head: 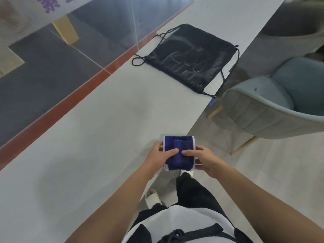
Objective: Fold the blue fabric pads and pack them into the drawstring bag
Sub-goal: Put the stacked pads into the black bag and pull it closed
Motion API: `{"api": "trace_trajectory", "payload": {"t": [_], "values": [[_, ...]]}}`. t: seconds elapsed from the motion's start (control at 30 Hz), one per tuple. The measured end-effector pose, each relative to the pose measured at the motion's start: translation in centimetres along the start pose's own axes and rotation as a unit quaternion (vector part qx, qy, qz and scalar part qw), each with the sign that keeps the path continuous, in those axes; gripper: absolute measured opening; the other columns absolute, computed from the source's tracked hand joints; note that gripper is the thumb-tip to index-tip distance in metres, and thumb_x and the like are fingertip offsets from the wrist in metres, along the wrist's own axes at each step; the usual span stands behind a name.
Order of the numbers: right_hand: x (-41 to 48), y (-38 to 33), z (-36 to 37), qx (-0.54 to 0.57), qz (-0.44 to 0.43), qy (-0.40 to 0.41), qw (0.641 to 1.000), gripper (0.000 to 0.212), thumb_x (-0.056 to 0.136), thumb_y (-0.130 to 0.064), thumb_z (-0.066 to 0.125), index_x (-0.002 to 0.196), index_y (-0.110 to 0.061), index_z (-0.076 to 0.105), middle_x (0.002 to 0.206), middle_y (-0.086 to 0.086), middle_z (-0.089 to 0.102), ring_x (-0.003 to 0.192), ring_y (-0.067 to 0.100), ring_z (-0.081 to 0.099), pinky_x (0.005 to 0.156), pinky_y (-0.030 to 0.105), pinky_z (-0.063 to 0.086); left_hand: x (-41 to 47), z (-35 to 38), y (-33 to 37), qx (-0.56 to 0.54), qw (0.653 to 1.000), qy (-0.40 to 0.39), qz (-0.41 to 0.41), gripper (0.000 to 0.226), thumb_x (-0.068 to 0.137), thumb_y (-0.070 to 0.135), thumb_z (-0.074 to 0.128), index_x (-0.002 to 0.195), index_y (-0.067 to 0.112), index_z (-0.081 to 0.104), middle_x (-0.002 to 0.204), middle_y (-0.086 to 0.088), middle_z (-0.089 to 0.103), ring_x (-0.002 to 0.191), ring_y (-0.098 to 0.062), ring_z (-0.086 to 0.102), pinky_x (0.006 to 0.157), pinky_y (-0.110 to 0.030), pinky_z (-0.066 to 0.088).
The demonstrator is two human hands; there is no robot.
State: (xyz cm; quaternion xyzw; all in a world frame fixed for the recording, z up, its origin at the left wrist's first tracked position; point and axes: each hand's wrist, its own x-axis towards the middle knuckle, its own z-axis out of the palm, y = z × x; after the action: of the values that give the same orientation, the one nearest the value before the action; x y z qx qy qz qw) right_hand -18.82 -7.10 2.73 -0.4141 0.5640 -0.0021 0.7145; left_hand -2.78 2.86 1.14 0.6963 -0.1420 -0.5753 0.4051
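Observation:
A blue fabric pad (178, 146) with white trim is held at the near edge of the white table (105, 137), folded into a compact square. My left hand (161, 155) grips its left side with the thumb on top. My right hand (201, 158) grips its right side, thumb pressed on the blue cloth. The two thumbs nearly touch in the middle of the pad. A black drawstring bag (191, 57) lies flat farther up the table, its cords spread out at the corners and its gathered mouth facing me.
A grey-blue upholstered armchair (273, 104) stands to the right of the table. A glass wall with a red floor strip (78, 92) runs along the table's left side. My legs and sandals show below the table edge.

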Motion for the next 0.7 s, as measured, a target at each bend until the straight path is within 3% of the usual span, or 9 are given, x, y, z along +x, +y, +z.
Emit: {"api": "trace_trajectory", "payload": {"t": [0.17, 0.27, 0.33, 0.4, 0.53, 0.7], "values": [[-1.2, -4.0, -3.1, 0.005, -0.098, 0.038, 0.994, 0.053, 0.071, -0.008, 0.086, 0.116, -0.019, 0.060, 0.108, 0.006, 0.072, 0.094, 0.022, 0.071, 0.063, 0.024, 0.058, 1.2, 2.4, 3.7, -0.001, 0.998, -0.040, 0.057, 0.054, 0.089, 0.035, 0.072, 0.135, 0.028, 0.044, 0.125, 0.010, 0.058, 0.108, -0.008, 0.060, 0.075, -0.017, 0.049], [-1.2, -7.0, -6.1, 0.003, -0.148, 0.056, 0.987, 0.053, 0.071, -0.004, 0.085, 0.118, -0.018, 0.063, 0.103, 0.008, 0.074, 0.086, 0.019, 0.072, 0.061, 0.021, 0.057, 3.7, 3.1, 6.8, -0.025, 0.994, -0.068, 0.077, 0.039, 0.096, 0.045, 0.057, 0.129, 0.025, 0.055, 0.126, 0.008, 0.062, 0.117, -0.012, 0.058, 0.090, -0.026, 0.042], [-1.0, -9.1, -8.2, 0.006, -0.167, 0.066, 0.984, 0.053, 0.070, -0.003, 0.086, 0.117, -0.019, 0.065, 0.098, 0.005, 0.073, 0.082, 0.016, 0.071, 0.060, 0.021, 0.057, 6.6, 3.2, 9.4, -0.008, 0.996, -0.009, 0.083, 0.037, 0.099, 0.043, 0.051, 0.128, 0.020, 0.059, 0.126, 0.004, 0.061, 0.122, -0.020, 0.056, 0.097, -0.033, 0.039], [-0.5, -11.1, -10.3, 0.007, -0.179, 0.071, 0.981, 0.054, 0.069, -0.003, 0.087, 0.115, -0.021, 0.066, 0.097, 0.004, 0.073, 0.081, 0.015, 0.071, 0.061, 0.022, 0.057, 10.6, 3.0, 12.0, 0.089, 0.988, 0.074, 0.098, 0.036, 0.099, 0.031, 0.058, 0.133, 0.017, 0.057, 0.132, -0.003, 0.058, 0.124, -0.024, 0.055, 0.097, -0.034, 0.043], [1.3, -13.7, -14.4, 0.014, -0.189, 0.086, 0.978, 0.054, 0.068, -0.004, 0.087, 0.111, -0.029, 0.066, 0.103, 0.007, 0.073, 0.091, 0.025, 0.071, 0.067, 0.029, 0.061, 19.5, 2.0, 17.8, 0.373, 0.911, 0.121, 0.127, 0.065, 0.093, 0.019, 0.061, 0.152, 0.017, 0.035, 0.158, -0.009, 0.034, 0.143, -0.030, 0.036, 0.117, -0.041, 0.032], [3.3, -14.9, -18.5, 0.035, -0.171, 0.071, 0.982, 0.056, 0.067, -0.008, 0.089, 0.114, -0.027, 0.067, 0.104, 0.004, 0.075, 0.092, 0.023, 0.073, 0.067, 0.029, 0.060, 28.0, 1.7, 23.8, 0.644, 0.747, 0.137, 0.094, 0.085, 0.092, 0.009, 0.051, 0.160, 0.028, 0.003, 0.169, -0.001, -0.002, 0.155, -0.028, 0.003, 0.123, -0.045, 0.016]]}}
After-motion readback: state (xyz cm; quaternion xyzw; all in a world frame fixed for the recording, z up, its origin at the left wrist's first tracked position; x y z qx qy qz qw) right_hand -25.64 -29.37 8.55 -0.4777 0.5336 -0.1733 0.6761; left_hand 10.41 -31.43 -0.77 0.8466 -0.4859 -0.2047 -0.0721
